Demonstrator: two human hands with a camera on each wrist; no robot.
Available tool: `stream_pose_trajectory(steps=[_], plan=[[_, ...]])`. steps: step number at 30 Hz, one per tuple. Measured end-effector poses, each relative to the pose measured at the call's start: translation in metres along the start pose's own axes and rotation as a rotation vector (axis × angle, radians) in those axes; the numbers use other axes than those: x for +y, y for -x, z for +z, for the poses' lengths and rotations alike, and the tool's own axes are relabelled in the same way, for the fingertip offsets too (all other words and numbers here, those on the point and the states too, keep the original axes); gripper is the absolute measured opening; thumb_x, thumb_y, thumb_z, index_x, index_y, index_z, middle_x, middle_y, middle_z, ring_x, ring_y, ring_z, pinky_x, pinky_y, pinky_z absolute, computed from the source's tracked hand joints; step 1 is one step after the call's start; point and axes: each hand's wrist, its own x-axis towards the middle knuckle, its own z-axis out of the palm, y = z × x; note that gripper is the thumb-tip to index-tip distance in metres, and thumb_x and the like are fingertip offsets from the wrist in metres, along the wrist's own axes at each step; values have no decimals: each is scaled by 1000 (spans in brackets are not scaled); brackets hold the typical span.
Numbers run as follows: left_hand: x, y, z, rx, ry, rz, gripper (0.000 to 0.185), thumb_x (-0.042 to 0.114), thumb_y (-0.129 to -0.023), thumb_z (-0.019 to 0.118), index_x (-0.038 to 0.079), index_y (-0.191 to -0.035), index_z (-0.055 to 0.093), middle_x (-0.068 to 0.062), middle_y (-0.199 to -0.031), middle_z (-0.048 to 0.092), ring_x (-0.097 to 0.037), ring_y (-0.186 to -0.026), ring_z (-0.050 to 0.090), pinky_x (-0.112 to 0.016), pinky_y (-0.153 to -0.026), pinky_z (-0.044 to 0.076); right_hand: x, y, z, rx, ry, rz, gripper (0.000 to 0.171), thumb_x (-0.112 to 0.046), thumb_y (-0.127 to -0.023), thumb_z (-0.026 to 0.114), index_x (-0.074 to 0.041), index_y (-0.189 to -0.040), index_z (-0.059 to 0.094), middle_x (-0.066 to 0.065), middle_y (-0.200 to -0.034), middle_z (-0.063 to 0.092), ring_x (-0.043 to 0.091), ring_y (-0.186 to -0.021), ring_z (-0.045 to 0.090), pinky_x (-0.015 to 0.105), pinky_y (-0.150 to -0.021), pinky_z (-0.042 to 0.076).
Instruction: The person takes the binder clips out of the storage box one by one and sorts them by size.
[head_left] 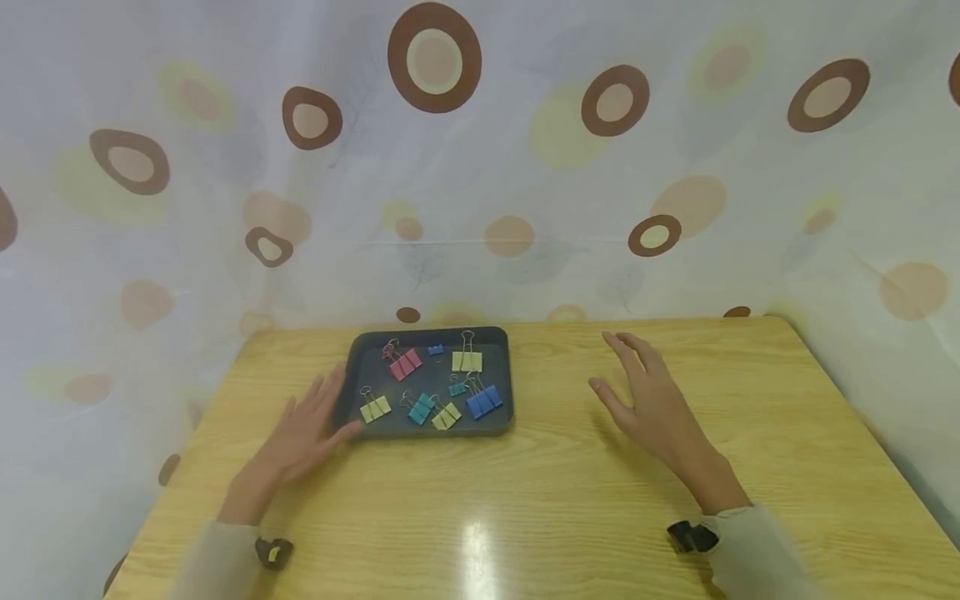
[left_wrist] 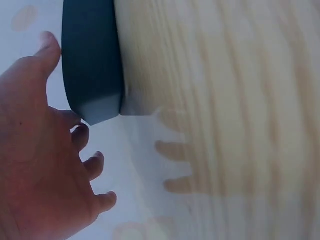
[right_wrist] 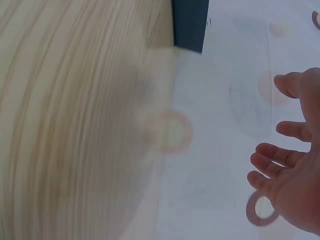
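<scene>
Your left hand (head_left: 307,429) is flat, fingers straight and spread, grasping nothing; its thumb and fingertips touch the near-left corner of the dark grey rounded-rectangle plastic tray (head_left: 352,371). The left wrist view confirms the thumb along the tray's side (left_wrist: 92,60), other fingers (left_wrist: 95,162) slightly bent beside the corner.

Your right hand (head_left: 645,400) is released too, palm down, fingers splayed, hovering over the light wood-grain tabletop (head_left: 525,500), well apart from the tray on its right.

Tray sits between your hands, nearer the left. It holds small metal binder clips: pink (head_left: 405,362), yellow (head_left: 467,360), teal (head_left: 421,408), blue (head_left: 483,400). Tabletop is glossy.
</scene>
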Motion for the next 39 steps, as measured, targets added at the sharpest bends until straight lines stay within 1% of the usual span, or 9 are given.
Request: stream_pose_trajectory(steps=[7, 12, 16, 22, 26, 28, 33, 36, 39], plan=[[9, -1, 3, -18, 44, -37, 94, 60, -100, 55, 10, -166, 10, -11, -172, 8, -45, -155, 8, -74, -117, 5, -28, -15, 37, -54, -131, 0, 64, -26, -101, 68, -7, -155, 42, 20, -153, 41, 40, -138, 43, 62, -100, 47], [12, 1, 2, -20, 63, -63, 97, 61, -99, 56, 9, -166, 9, -12, -172, 6, -44, -155, 7, -74, -117, 4, -44, -24, 64, -143, -186, -16, 63, -31, -102, 67, -6, -155, 42, 16, -154, 42, 36, -140, 42, 58, -108, 44], [16, 2, -1, -23, 89, -77, 97, 60, -99, 57, 8, -166, 9, -12, -172, 6, -44, -155, 5, -74, -117, 4, -55, -32, 79, -201, -220, -15, 63, -35, -102, 66, -7, -154, 43, 16, -153, 44, 33, -141, 42, 55, -112, 41], [17, 2, -2, -28, 91, -82, 99, 61, -98, 57, 9, -166, 7, -13, -172, 6, -44, -155, 6, -75, -116, 5, -66, -44, 94, -272, -215, -28, 71, -29, -96, 76, -4, -154, 44, 20, -152, 45, 38, -142, 41, 56, -115, 38], [17, 2, -1, -38, 89, -83, 100, 62, -98, 58, 8, -166, 7, -14, -172, 6, -44, -155, 6, -75, -116, 5, -68, -49, 102, -338, -204, -14, 76, -25, -91, 82, -1, -152, 45, 20, -152, 46, 38, -142, 42, 53, -116, 37], [17, 2, 0, -41, 92, -84, 100, 62, -98, 58, 8, -166, 8, -14, -172, 6, -44, -155, 6, -75, -116, 5, -68, -51, 104, -370, -170, -14, 77, -26, -90, 83, 0, -151, 45, 20, -150, 48, 37, -140, 44, 50, -116, 38], [17, 1, 0, -33, 105, -76, 100, 61, -98, 59, 9, -166, 8, -15, -171, 8, -44, -155, 7, -76, -115, 5, -68, -60, 110, -437, -91, -46, 75, -29, -88, 84, 3, -146, 50, 17, -141, 55, 32, -130, 52, 44, -111, 44], [17, 0, 1, -28, 103, -67, 100, 60, -98, 60, 9, -166, 8, -15, -171, 8, -44, -155, 7, -76, -115, 5, -69, -63, 112, -470, -76, -52, 71, -28, -87, 85, 3, -143, 53, 16, -137, 58, 31, -125, 54, 46, -108, 47], [17, 0, 1, -30, 102, -64, 100, 59, -98, 60, 8, -165, 8, -16, -171, 8, -45, -155, 7, -77, -115, 5, -71, -66, 111, -500, -47, -49, 68, -28, -87, 85, 3, -141, 56, 18, -137, 58, 33, -127, 54, 50, -109, 45]])
